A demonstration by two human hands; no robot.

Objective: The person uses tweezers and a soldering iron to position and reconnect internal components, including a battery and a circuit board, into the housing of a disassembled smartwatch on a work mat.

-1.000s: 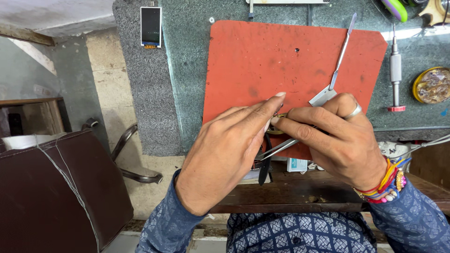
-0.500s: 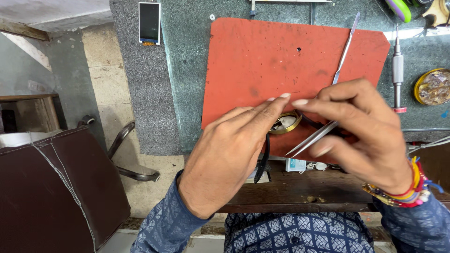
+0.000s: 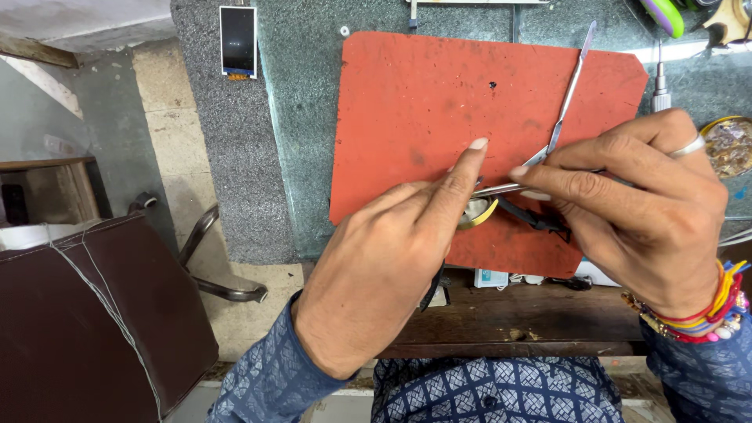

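Head view looks down on two bare hands working over a red mat (image 3: 439,94) that lies on a grey-green stone worktop (image 3: 305,117). Left hand (image 3: 392,266), in the lower middle of the frame, has its fingers bunched around a small wristwatch (image 3: 479,211) with a gold-coloured rim, its forefinger stretched up and to the right; a dark strap (image 3: 536,219) runs out to the right of the watch and another strap end hangs below the hand at the mat's lower edge. Right hand (image 3: 642,204), at the middle right, pinches a pair of steel tweezers (image 3: 501,189) between thumb and forefinger, the tips lying against the watch case just beside the left forefinger. A ring sits on one finger of that hand and bright bangles circle its wrist. A slim metal scalpel-like tool (image 3: 572,86) lies slantwise on the mat, its lower end passing behind the right fingers. In the upper left, a small display panel (image 3: 237,41) lies on the stone. A screwdriver (image 3: 660,86) stands at the upper right, and a round tin (image 3: 728,145) of small parts lies at the right edge. A dark brown cushioned seat (image 3: 86,313) fills the lower left.
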